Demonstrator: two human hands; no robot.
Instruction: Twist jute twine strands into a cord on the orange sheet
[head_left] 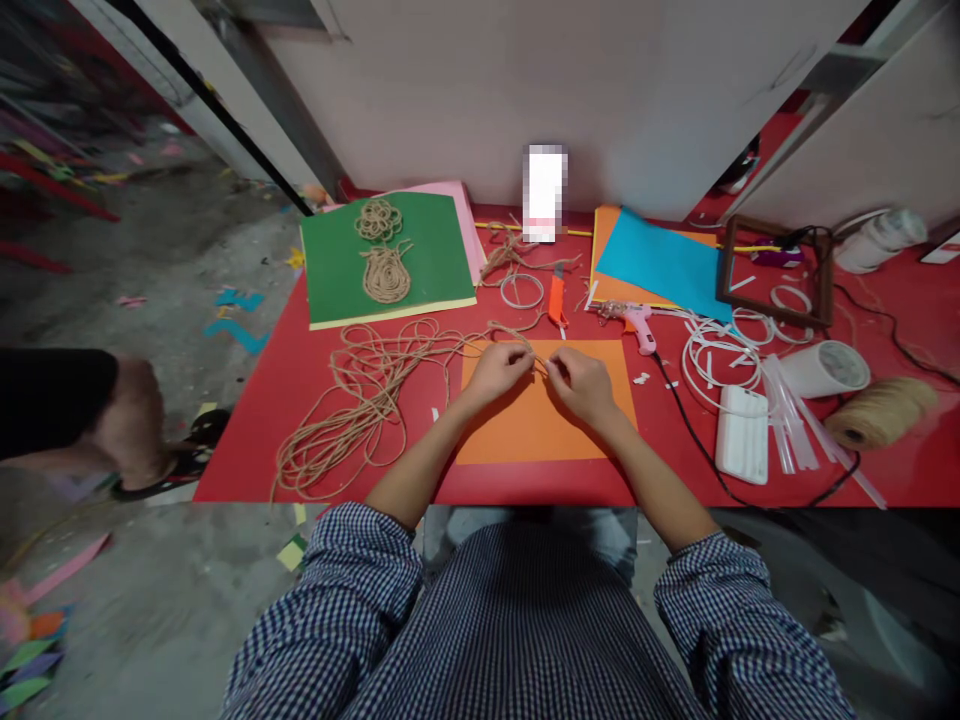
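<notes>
My left hand (504,368) and my right hand (582,380) are close together over an orange sheet (540,430) on the red table. Both have their fingers pinched on a thin brown jute twine (375,400), and a short stretch of it shows between them. From my left hand the twine runs left into a loose, tangled heap of loops on the table. Behind, on a green sheet (435,232), lie a coiled twine piece (387,275) and a looped, flower-like twine piece (379,220).
A pink glue gun (639,327), an orange cutter knife (556,298) and a blue sheet (660,262) lie beyond my hands. To the right are white cord loops, a white box (742,435), glue sticks (787,420), a twine spool (881,412) and a wooden frame (821,290). Another person's leg (135,420) is at left.
</notes>
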